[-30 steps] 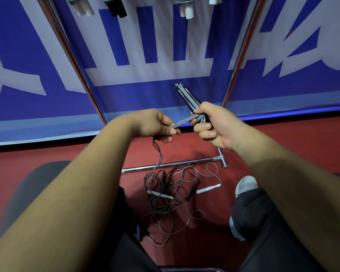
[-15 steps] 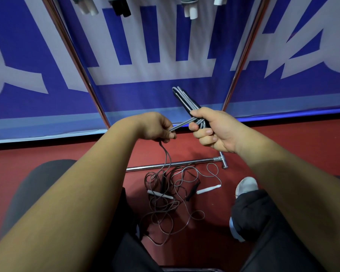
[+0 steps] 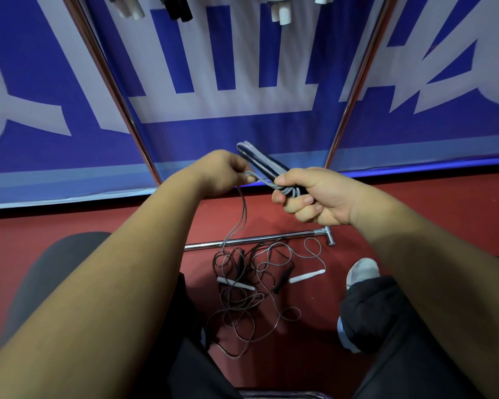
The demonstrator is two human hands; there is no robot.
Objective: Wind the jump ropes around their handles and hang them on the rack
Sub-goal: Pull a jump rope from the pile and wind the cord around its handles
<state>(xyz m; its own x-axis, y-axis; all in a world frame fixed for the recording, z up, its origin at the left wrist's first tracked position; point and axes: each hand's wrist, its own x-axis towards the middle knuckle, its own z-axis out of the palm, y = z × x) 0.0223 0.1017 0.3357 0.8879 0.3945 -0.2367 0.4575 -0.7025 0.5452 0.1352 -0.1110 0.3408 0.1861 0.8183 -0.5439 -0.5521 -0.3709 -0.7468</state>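
Grey cord [image 3: 244,208] drops from the left hand [image 3: 219,171], which is held above the bar [image 3: 257,240], into the pile [image 3: 251,292] lying just on the near side of that bar. The left fingers pinch the cord where it leads across to the bundle [image 3: 260,161], which is also above the bar, toward its right end. The right hand [image 3: 314,197] grips the bundle, fingers curled tight round its lower end, where a few grey turns already cross the folded grey and dark lengths.

This rope looks part-wound. The wraps are begun, but a long slack tail remains to take up, the end is not secured, and the bundle is not yet hung.

Far above the bar, at the top edge of view, four wound ropes [image 3: 278,8] hang between the rack posts [image 3: 113,90]; what carries them is cut off. Those count as finished.

In the pile, two white handles [image 3: 235,283] and at least one black handle [image 3: 284,277] lie among tangled loops. That suggests at least two more ropes to untangle, wind and hang. The job seems past its middle, with the loose tangle the slowest part left.
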